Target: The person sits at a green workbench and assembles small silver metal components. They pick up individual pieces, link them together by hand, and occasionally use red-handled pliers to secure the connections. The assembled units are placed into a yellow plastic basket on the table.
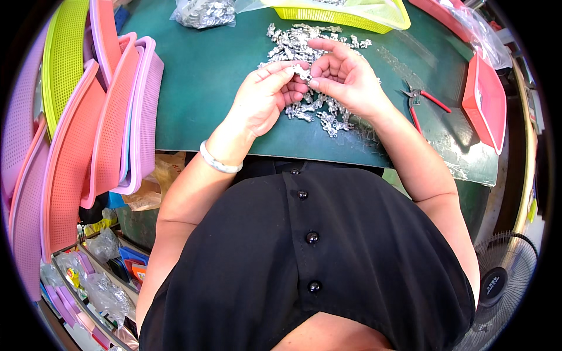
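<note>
Both hands meet above the green mat [205,88]: left hand [266,96] and right hand [342,76] pinch one small metal piece [302,71] between fingertips, raised clear of the silver pile [304,52] for handling.

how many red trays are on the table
2: one red tray at the table's right edge, past the red-handled pliers, and another red tray at the far right, cut off by the picture's top edge. More may lie out of view.
</note>
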`<state>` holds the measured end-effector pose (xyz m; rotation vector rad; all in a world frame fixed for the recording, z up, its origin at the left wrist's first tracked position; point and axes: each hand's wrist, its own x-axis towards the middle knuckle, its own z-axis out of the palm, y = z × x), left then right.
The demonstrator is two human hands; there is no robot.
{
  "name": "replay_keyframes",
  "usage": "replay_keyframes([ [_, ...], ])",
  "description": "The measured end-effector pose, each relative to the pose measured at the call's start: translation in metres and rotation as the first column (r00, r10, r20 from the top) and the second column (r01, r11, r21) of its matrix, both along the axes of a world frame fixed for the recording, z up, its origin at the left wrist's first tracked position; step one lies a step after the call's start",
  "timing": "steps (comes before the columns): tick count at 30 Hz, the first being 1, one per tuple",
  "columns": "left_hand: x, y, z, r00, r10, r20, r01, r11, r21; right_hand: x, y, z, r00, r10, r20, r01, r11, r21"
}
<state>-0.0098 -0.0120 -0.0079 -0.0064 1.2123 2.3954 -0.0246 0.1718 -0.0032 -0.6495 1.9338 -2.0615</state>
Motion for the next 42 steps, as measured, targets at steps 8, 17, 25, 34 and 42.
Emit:
replay_keyframes([
  [8,-0.004,-0.01,0.001,0.996,0.065,0.059,-0.065,0.998,-0.005,-0.005,0.005,-0.004,0.872,-0.146,-0.468,0.321,0.891,0.321],
  [17,-0.003,-0.014,-0.001,0.99,0.127,0.057,-0.113,0.972,-0.208,0.002,-0.003,0.004,0.759,0.184,-0.624,0.32,0.729,0.605],
  [25,-0.002,-0.009,0.004,0.994,0.099,0.049,-0.078,0.942,-0.326,0.002,-0.005,0.003,0.819,0.128,-0.559,0.283,0.757,0.589],
  [34,0.005,0.004,0.014,0.987,-0.106,-0.124,0.011,0.802,-0.597,-0.005,0.002,0.0,0.99,-0.062,-0.129,0.084,0.981,0.176],
  [42,0.002,0.008,0.007,0.977,-0.045,-0.207,-0.064,0.869,-0.49,-0.004,0.004,0.005,0.997,-0.081,0.0,0.081,0.996,0.029],
])
